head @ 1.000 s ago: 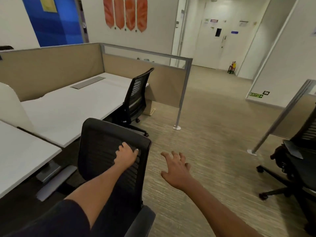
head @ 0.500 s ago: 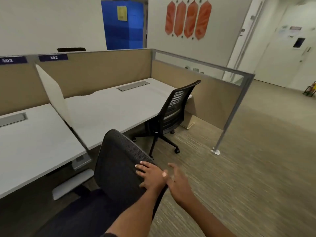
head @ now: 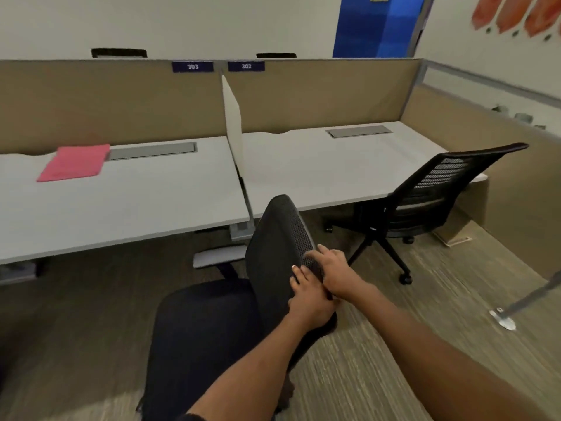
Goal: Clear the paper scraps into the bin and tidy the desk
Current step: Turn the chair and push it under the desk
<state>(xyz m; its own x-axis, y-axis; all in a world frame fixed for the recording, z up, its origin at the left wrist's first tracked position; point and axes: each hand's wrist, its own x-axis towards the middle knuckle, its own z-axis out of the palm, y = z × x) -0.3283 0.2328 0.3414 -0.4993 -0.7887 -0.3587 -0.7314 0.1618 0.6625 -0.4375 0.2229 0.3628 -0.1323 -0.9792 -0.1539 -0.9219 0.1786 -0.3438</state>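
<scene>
— Where does the chair [head: 273,259] sit from your grip?

— Your left hand [head: 309,302] and right hand [head: 334,271] both clasp its backrest edge. The seat faces left; the surface [head: 136,205] lies ahead-left.

— The chair itself?

— Black mesh, upright, standing out from the surface. No scraps visible.

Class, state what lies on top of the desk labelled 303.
A pink folder lies near the back of the desk, beside a grey cable hatch. Anything beneath the folder is hidden.
</scene>
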